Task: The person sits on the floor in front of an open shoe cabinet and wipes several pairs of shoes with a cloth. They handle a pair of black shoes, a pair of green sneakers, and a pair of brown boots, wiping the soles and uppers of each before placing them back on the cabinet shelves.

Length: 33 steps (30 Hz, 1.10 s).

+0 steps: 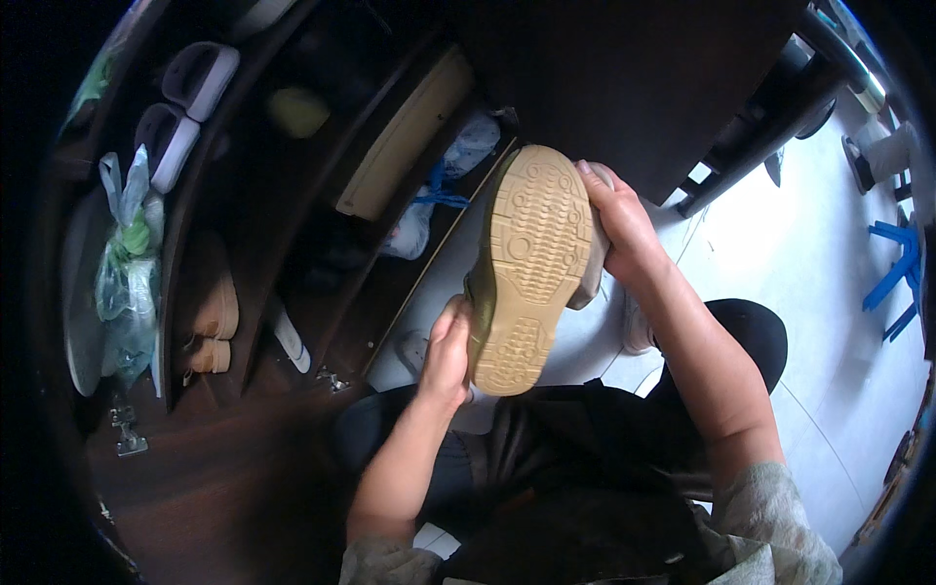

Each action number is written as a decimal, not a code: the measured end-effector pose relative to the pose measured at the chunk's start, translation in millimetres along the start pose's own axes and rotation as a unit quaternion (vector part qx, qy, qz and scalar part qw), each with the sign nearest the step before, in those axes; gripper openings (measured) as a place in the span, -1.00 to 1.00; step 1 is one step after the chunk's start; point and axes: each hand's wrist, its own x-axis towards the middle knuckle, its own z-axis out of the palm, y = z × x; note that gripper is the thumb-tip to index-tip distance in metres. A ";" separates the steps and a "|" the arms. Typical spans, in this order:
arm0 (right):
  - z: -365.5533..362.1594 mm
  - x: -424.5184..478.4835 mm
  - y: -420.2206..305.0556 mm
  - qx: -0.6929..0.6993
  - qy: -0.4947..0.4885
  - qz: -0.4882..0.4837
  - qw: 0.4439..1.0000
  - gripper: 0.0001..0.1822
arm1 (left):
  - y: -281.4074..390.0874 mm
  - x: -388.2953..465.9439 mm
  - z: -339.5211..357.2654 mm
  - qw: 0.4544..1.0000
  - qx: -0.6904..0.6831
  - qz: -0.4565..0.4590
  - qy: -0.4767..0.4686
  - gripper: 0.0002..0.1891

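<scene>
A green shoe with a tan patterned rubber sole [537, 241] is held up over my lap, its sole towards the camera. My left hand [446, 358] grips its heel end at the left side. At the toe end, my right hand [618, 212] holds the right side, together with a second, greyish shoe [594, 274] that is mostly hidden behind the first. How the second shoe's upper looks cannot be seen.
On my left stands a dark wooden shoe cabinet [205, 183] holding white-rimmed slippers [212, 80], brown shoes [216, 314], a knotted plastic bag [131, 278] and a cardboard box [409, 131]. A dark panel [621, 80] is ahead. Blue stool legs [896, 270] stand on the tiled floor at right.
</scene>
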 end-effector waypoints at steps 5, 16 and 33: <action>17.2 -6.7 1.7 -0.104 0.001 -0.133 0.986 -0.65 | 9.8 -1.8 17.2 0.994 -0.082 0.062 -0.045 -0.35; 47.9 -46.0 39.5 -0.309 -0.023 -0.411 0.857 -0.83 | 22.4 21.8 30.1 0.912 -0.358 0.002 -0.198 -0.38; 36.3 -72.3 7.6 -0.358 -0.132 -0.306 0.872 -0.79 | -10.7 47.9 -8.6 0.880 -0.472 -0.008 -0.055 -0.51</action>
